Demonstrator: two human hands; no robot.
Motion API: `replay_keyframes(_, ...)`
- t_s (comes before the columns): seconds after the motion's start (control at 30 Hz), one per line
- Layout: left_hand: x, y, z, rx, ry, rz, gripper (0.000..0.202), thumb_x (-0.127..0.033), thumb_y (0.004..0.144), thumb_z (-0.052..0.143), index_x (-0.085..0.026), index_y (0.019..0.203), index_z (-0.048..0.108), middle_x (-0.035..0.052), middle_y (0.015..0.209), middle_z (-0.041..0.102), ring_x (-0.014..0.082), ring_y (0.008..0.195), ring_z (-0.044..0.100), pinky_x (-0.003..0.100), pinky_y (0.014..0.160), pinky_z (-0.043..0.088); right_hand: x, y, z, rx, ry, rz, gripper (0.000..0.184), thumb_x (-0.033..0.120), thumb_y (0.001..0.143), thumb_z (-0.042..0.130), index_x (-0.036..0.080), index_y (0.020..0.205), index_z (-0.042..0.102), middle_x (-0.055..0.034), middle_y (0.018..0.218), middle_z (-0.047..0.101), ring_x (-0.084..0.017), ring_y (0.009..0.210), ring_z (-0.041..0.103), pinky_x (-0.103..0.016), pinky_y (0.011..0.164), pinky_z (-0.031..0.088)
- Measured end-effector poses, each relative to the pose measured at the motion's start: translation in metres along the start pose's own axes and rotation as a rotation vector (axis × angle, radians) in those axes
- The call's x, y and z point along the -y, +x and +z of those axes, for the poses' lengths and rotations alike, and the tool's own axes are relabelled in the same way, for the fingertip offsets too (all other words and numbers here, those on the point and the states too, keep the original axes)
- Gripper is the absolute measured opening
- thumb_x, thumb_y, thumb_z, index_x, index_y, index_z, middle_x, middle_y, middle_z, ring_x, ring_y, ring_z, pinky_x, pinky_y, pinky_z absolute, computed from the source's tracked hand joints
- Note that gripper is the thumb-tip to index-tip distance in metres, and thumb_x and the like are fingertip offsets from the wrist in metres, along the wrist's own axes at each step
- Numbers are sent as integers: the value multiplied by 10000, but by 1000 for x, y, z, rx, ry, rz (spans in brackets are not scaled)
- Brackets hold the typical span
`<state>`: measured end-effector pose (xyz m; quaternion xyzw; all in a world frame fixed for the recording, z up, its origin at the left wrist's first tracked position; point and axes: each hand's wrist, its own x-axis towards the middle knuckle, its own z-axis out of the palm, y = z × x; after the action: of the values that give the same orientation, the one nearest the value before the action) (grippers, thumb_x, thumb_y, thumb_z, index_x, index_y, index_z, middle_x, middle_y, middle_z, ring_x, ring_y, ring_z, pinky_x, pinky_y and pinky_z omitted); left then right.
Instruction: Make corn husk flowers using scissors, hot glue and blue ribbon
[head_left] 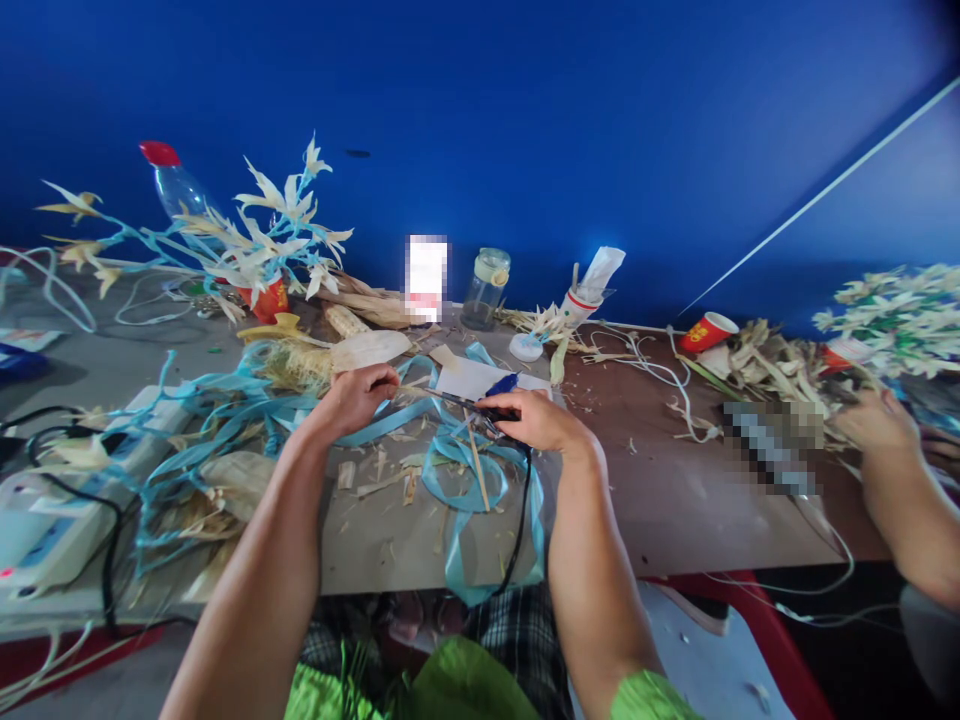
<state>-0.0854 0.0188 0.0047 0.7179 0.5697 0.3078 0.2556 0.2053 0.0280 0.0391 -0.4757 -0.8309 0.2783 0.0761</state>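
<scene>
One dark tool (459, 400), in right fingers (510, 400)

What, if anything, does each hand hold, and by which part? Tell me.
The right hand grips a dark slender tool by its rear end, thin front pointing left. Whether the left hand holds anything cannot be told.

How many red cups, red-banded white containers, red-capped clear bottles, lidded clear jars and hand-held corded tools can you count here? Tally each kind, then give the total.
Red cups: 3
Red-banded white container: 1
Red-capped clear bottle: 1
Lidded clear jar: 1
Corded tool in the right hand: 1
Total: 7
</scene>
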Motion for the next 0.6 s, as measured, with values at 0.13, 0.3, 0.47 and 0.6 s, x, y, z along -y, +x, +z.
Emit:
replay_keyframes(0.13, -2, -1, -1, -2, 10, -3, 175, -300, 759, 494, -164, 749, 604, -9, 714, 618, 132, 700, 530, 237, 727, 397, -5, 1, 2, -1, 4, -10, 376, 218, 773, 576, 282, 1132, 666, 11, 744, 683, -117, 655, 563, -270, 763, 402)
replay_keyframes(0.3, -3, -1, -1, -14, 4, 6, 195, -318, 760, 491, -166, 760, 613, -7, 704, 619, 134, 698, 529, 235, 723, 400, -10, 2, 5, -22, 53, -43, 359, 209, 789, 572, 274, 1129, 667, 1, 817, 710, -127, 717, 601, -268, 802, 423)
replay_keyframes(0.47, 0, 0, -1, 4, 13, 2, 197, -324, 764, 490, -168, 769, 612, -6, 714, 623, 136, 701, 535, 238, 718, 405, -12, 2, 5, -44, 50, -56, 333, 226, 796, 569, 280, 1107, 676, -8, 874, 714, -151, 787, 619, -279, 806, 434)
replay_keyframes(0.6, 3, 0, -1, 2, -8, 8, 201, -328, 763, 497, -167, 784, 616, -1, 721, 628, 144, 720, 540, 242, 722, 408, -18, 4, 7, -71, 91, -79, 333, 223, 792, 568, 256, 1105, 679, -7, 825, 698, -141, 767, 615, -261, 775, 437)
